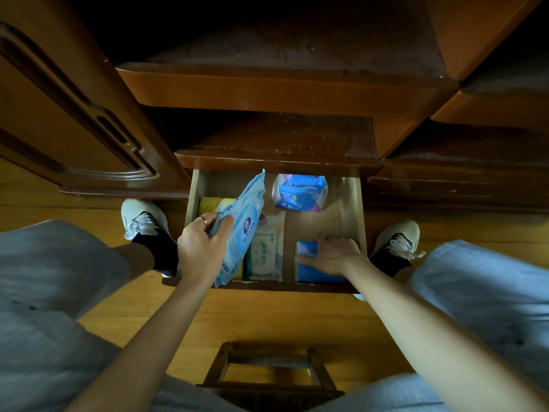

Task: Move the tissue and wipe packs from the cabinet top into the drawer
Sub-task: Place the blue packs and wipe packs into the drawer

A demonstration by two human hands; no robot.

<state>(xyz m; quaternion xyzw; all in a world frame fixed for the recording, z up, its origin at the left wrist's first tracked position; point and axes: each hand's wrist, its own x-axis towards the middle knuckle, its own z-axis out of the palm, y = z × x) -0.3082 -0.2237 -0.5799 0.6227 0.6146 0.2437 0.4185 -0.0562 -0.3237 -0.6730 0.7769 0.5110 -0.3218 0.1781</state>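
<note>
Light blue wipe pack (240, 230): soft, floppy, slick film; best pinched mid-edge. Left hand (199, 248) grip grasping it over drawer (353, 203). Right hand (332, 254) flat, pressing blue tissue pack (307, 251).

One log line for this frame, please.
left hand grips wipe pack over drawer | right hand flat on blue pack

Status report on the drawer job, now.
Left hand grips light blue wipe pack, tilted over open drawer. Right hand flat on blue tissue pack. Nothing blocking.
</note>
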